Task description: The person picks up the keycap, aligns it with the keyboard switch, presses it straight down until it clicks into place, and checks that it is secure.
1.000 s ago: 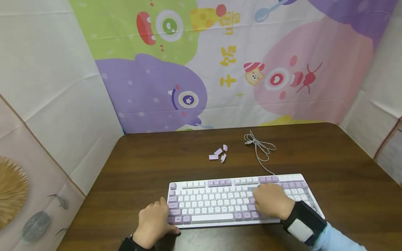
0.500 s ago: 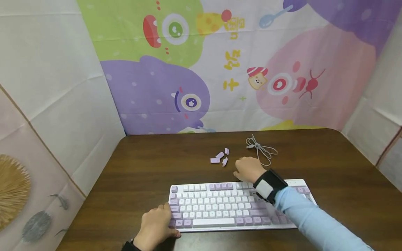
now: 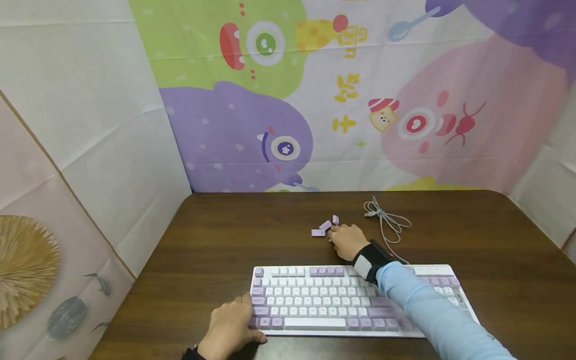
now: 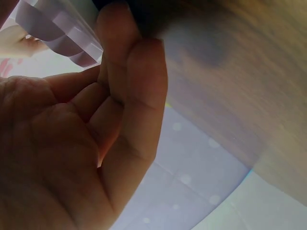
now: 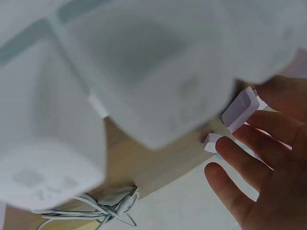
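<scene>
Our right grip (image 3: 348, 241) has its fingertips at one lilac keycap (image 5: 241, 109); whether they pinch it, we cannot tell. We should take it by opposite sides, sparing the other keycaps (image 3: 318, 233) just left, while our left grip (image 3: 231, 325) holds the keyboard (image 3: 315, 301) corner

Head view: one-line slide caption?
Left hand holds a keyboard at its near left corner; right hand reaches across it to loose lilac keycaps, bundled cable nearby.

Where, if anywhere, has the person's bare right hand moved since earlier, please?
Yes: relative to the long white-and-lilac keyboard in the head view, the right hand has moved forward and left, past the keyboard's far edge.
</scene>
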Motion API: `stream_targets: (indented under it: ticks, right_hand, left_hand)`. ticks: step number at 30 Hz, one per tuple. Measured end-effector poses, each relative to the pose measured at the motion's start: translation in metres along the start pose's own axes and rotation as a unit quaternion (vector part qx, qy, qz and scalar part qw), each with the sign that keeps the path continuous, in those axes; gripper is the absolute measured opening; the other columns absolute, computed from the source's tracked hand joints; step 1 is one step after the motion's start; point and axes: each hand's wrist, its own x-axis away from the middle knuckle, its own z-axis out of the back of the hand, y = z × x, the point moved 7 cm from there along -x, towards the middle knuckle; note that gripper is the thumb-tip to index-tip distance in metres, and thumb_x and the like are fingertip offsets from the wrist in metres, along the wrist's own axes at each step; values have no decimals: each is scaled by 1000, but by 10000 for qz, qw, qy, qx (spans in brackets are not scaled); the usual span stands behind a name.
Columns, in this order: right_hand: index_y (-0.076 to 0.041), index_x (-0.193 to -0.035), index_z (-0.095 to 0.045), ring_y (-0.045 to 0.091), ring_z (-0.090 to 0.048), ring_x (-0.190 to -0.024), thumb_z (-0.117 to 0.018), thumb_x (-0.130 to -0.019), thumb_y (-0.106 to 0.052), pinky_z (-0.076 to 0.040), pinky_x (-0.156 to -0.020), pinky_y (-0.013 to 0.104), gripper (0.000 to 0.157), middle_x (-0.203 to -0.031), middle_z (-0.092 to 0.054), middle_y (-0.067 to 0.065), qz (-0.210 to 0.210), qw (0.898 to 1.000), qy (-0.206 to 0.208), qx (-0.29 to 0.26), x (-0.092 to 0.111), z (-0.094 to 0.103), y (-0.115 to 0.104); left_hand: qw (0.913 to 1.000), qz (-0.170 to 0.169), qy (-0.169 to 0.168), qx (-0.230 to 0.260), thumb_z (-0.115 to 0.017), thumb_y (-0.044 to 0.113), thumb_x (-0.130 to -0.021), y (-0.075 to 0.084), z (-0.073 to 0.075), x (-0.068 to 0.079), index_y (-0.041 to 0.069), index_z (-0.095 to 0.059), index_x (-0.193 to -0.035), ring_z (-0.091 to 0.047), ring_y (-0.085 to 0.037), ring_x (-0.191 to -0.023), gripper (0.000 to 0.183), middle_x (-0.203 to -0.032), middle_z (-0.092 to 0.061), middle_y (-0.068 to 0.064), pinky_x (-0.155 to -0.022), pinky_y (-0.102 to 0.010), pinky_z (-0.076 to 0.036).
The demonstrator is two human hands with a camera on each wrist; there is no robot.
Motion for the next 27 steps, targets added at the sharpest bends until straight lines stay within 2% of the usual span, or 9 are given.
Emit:
stream_targets:
  ticks: [5, 9, 20, 27]
  right_hand:
    - [-9, -90, -70, 27, -63, -82, -72, -72, -6, -48, -65, 41, 18, -92, -68, 6, 165, 9993, 335, 94, -1, 2, 0]
    - [-12, -83, -71, 26, -63, -79, -72, -69, -1, -48, -64, 40, 17, -85, -67, 4, 208, 9984, 534, 23, -3, 6, 1]
    - [-11, -79, -71, 25, -65, -71, -70, -68, 4, -52, -63, 39, 18, -77, -67, 4, 205, 9981, 573, -78, -7, 7, 2]
    - [-7, -67, -62, 27, -63, -66, -69, -67, 4, -51, -59, 40, 13, -70, -63, 8, 236, 9981, 573, -45, -2, 5, 2]
  left_hand:
    - [9999, -62, 72, -54, -86, 46, -47, 3, 1, 2, 2, -55, -91, -60, -30, -67, 70, -76, -62, -10, -52, -42, -43]
    - [10000, -40, 82, -30, -86, 46, -47, 3, 0, 2, 2, -55, -92, -61, -30, -68, 70, -77, -62, -10, -52, -42, -43]
    - [10000, 50, 51, -34, -86, 46, -48, 1, 0, 2, 2, -55, -94, -62, -31, -68, 70, -78, -63, -10, -53, -42, -44]
    - [10000, 62, 39, -32, -85, 46, -48, 2, 1, 4, 2, -56, -95, -62, -31, -69, 71, -79, -63, -11, -53, -43, -44]
